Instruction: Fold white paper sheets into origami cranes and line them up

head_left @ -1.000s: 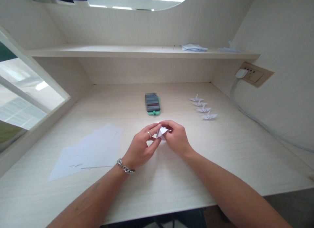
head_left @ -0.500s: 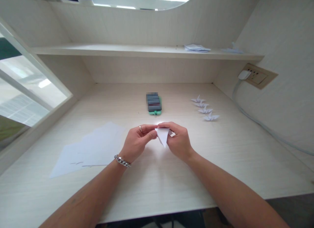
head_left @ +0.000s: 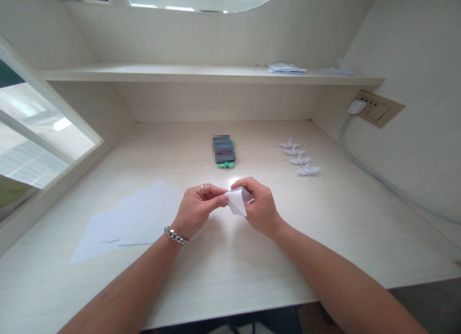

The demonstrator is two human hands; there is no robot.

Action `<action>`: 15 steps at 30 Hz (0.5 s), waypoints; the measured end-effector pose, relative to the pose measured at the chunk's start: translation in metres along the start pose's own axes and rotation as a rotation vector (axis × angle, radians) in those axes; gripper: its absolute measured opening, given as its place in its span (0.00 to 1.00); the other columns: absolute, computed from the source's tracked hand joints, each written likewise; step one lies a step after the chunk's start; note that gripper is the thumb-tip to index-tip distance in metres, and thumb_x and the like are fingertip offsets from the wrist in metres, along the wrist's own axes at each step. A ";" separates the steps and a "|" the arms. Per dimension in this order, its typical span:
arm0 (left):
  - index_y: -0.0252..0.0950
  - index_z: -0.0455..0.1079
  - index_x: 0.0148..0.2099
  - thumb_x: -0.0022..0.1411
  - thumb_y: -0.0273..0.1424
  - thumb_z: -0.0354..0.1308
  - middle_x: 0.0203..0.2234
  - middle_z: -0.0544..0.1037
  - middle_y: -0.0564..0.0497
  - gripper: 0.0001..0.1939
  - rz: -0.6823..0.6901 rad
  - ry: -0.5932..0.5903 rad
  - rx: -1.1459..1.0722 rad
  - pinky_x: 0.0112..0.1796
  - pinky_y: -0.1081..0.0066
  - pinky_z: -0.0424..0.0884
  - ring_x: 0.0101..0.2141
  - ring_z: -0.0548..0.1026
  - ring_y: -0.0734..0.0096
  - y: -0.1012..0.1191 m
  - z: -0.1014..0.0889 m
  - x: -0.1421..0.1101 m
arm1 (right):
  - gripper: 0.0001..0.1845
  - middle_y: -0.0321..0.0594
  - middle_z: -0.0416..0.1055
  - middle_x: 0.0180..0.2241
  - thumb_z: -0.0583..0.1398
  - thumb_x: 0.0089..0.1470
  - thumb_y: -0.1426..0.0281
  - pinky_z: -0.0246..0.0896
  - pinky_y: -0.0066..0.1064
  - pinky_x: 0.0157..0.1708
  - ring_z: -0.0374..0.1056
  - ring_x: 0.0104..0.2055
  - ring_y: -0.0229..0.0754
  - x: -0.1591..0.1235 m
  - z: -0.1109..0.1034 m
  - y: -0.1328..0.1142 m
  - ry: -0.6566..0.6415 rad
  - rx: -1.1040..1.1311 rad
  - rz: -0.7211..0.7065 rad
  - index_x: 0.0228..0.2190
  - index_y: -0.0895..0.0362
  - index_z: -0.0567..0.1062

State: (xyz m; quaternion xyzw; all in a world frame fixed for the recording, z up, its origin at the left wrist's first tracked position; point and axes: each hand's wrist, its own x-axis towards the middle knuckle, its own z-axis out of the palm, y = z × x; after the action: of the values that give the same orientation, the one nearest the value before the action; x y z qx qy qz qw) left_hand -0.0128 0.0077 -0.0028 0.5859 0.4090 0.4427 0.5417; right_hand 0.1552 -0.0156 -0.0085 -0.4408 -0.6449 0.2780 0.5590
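A small folded piece of white paper [head_left: 237,201] is held just above the desk [head_left: 252,257], between both hands. My left hand [head_left: 196,210], with a ring and a chain bracelet, pinches its left corner with closed fingers. My right hand [head_left: 260,205] grips its right side, thumb on top, fingers curled behind it. Several finished white paper cranes [head_left: 298,156] stand in a row on the desk, to the right and beyond my hands.
Flat white sheets [head_left: 133,221] lie on the desk to the left. A phone in a green case [head_left: 224,151] lies beyond my hands. More folded paper [head_left: 286,68] rests on the shelf. A white plug [head_left: 356,107] and its cable run along the right wall.
The folded paper has been turned in my fingers, from a small upward point to a broader flap hanging down. Both hands stayed over the same spot, the left closing tighter on the paper.
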 end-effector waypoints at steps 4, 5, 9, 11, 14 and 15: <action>0.32 0.79 0.32 0.46 0.33 0.71 0.25 0.80 0.47 0.11 -0.024 -0.039 -0.053 0.30 0.70 0.73 0.26 0.76 0.69 -0.002 -0.003 0.002 | 0.09 0.36 0.74 0.31 0.64 0.46 0.71 0.64 0.26 0.28 0.70 0.30 0.38 0.002 0.000 0.003 -0.022 0.038 0.053 0.33 0.56 0.75; 0.32 0.78 0.32 0.47 0.33 0.71 0.25 0.80 0.47 0.11 -0.034 -0.040 -0.071 0.30 0.70 0.73 0.26 0.76 0.69 -0.002 -0.003 0.002 | 0.10 0.36 0.74 0.31 0.64 0.45 0.71 0.64 0.27 0.28 0.70 0.30 0.38 0.003 0.000 0.005 -0.023 0.065 0.080 0.34 0.56 0.75; 0.31 0.77 0.33 0.48 0.34 0.70 0.25 0.79 0.48 0.12 -0.088 0.015 -0.183 0.32 0.71 0.73 0.27 0.75 0.72 -0.001 -0.001 0.004 | 0.13 0.38 0.76 0.32 0.65 0.45 0.67 0.68 0.29 0.31 0.72 0.34 0.41 0.008 0.001 0.009 -0.006 0.300 0.211 0.36 0.57 0.74; 0.31 0.76 0.33 0.48 0.35 0.70 0.26 0.79 0.49 0.14 -0.099 0.083 -0.244 0.33 0.71 0.73 0.27 0.75 0.73 -0.001 0.000 0.005 | 0.16 0.40 0.77 0.33 0.64 0.47 0.62 0.70 0.32 0.31 0.73 0.34 0.42 0.011 0.002 0.008 0.005 0.436 0.289 0.37 0.57 0.74; 0.31 0.74 0.33 0.47 0.36 0.71 0.26 0.79 0.50 0.15 -0.093 0.178 -0.292 0.35 0.71 0.74 0.28 0.76 0.74 -0.002 0.003 0.006 | 0.22 0.43 0.77 0.36 0.66 0.46 0.58 0.72 0.34 0.33 0.74 0.37 0.44 0.012 0.004 0.007 -0.009 0.552 0.339 0.40 0.57 0.73; 0.32 0.73 0.34 0.47 0.36 0.71 0.26 0.78 0.51 0.15 -0.086 0.195 -0.298 0.35 0.71 0.74 0.28 0.76 0.74 -0.003 0.004 0.006 | 0.25 0.43 0.77 0.38 0.67 0.44 0.59 0.72 0.34 0.35 0.74 0.38 0.44 0.012 0.005 0.007 -0.016 0.564 0.331 0.42 0.57 0.72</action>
State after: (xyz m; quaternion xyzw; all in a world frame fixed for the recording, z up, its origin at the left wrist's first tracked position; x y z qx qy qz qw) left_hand -0.0077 0.0127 -0.0054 0.4353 0.4141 0.5294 0.5990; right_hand 0.1524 -0.0012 -0.0100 -0.3650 -0.4664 0.5362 0.6015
